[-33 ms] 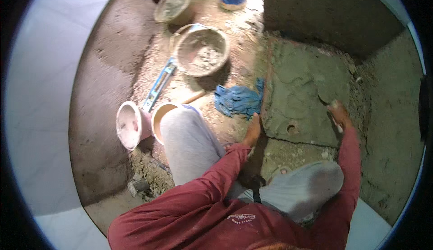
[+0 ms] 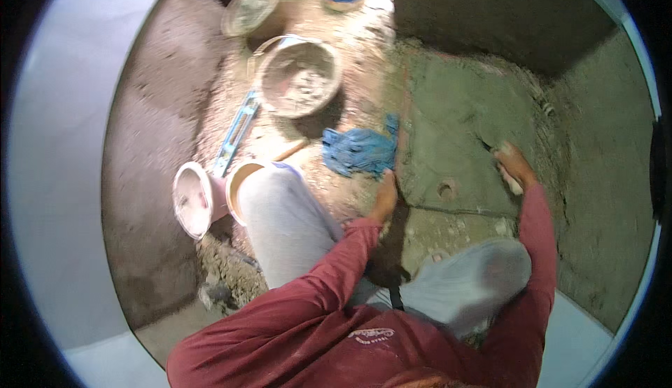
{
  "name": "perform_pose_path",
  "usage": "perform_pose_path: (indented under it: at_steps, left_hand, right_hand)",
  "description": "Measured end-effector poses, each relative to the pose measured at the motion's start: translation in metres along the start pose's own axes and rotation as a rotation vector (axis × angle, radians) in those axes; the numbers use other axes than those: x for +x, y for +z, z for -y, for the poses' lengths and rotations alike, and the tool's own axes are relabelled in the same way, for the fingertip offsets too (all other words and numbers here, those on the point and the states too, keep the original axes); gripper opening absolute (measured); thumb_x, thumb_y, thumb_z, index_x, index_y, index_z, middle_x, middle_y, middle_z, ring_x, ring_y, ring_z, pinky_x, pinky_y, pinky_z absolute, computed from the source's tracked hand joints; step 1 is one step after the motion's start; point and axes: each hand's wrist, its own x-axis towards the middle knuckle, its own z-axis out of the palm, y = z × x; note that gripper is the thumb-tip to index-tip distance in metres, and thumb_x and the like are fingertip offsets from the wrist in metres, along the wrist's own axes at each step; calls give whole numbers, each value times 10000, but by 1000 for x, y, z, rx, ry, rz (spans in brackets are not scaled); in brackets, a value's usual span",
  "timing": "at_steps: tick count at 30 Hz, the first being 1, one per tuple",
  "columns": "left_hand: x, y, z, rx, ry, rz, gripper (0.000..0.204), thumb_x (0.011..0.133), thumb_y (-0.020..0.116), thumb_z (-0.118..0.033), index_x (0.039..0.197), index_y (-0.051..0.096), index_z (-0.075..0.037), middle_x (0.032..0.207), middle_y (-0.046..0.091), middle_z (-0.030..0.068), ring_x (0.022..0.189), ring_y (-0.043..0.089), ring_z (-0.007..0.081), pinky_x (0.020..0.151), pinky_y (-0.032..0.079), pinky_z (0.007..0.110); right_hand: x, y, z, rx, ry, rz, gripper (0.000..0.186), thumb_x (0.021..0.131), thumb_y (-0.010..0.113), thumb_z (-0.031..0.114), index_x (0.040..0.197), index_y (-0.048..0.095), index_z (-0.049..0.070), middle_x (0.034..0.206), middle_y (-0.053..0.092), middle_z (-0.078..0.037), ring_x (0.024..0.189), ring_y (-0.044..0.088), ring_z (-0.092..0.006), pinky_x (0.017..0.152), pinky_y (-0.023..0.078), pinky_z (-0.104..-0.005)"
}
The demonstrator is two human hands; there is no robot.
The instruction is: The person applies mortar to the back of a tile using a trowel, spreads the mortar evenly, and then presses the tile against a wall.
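Nothing is moving between frames, your right hand (image 2: 513,165) is gripping a trowel (image 2: 505,171) on the wet cement slab (image 2: 455,122), while your left hand (image 2: 385,195) is pressing flat beside the blue cloth (image 2: 358,150)

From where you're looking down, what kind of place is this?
Most likely a room under construction, perhaps a bathroom floor being laid. A fresh grey mortar bed with a round drain hole lies between bare rendered walls, and a bucket of mixed mortar stands on the sandy ground.
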Motion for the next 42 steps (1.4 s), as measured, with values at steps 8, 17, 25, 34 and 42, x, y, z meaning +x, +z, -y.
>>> perform_pose_path:
  at_steps: [8, 17, 25, 34, 42]
  left_hand:
    - [32, -20, 20, -324, -120, -6, 664, 1036, 328, -608, 1215, 599, -28, 1092, 647, 85, 960, 613, 226, 868, 484, 396]
    - [2, 1, -20, -296, -117, 50, 587, 1034, 315, -625, 807, 523, -126, 700, 455, -12, 606, 429, 128, 549, 350, 319]
    - [37, -20, 27, -322, -89, 74, 623, 1044, 334, -586, 1127, 644, -52, 963, 638, 45, 819, 574, 204, 811, 485, 372]
    - [24, -28, 20, -323, -178, 147, 674, 1035, 276, -626, 1213, 614, -71, 1083, 649, 77, 927, 604, 232, 880, 472, 478]
    - [17, -16, 12, -283, -127, 180, 702, 1023, 251, -651, 1318, 547, -87, 1223, 640, 106, 1000, 626, 268, 891, 486, 475]
  right_hand:
    - [52, 30, 10, -1013, -389, -207, 390, 990, 590, 281, 1276, 532, 22, 1100, 674, -190, 998, 661, -364, 818, 528, -490]
    - [80, -16, -109, -500, -148, -379, 450, 972, 638, 323, 1280, 526, 14, 992, 656, -158, 849, 650, -252, 689, 530, -411]
    - [18, 20, -36, 530, -36, 99, 621, 966, 642, 438, 1383, 441, 25, 748, 528, -41, 554, 508, -117, 432, 408, -284]
    - [6, 27, -73, -587, -421, 81, 451, 931, 627, 337, 1239, 520, 24, 814, 555, -90, 706, 569, -180, 625, 503, -388]
    - [5, 27, -77, -69, -177, 110, 329, 899, 614, 283, 1097, 532, 34, 743, 567, -62, 543, 521, -142, 462, 419, -340]
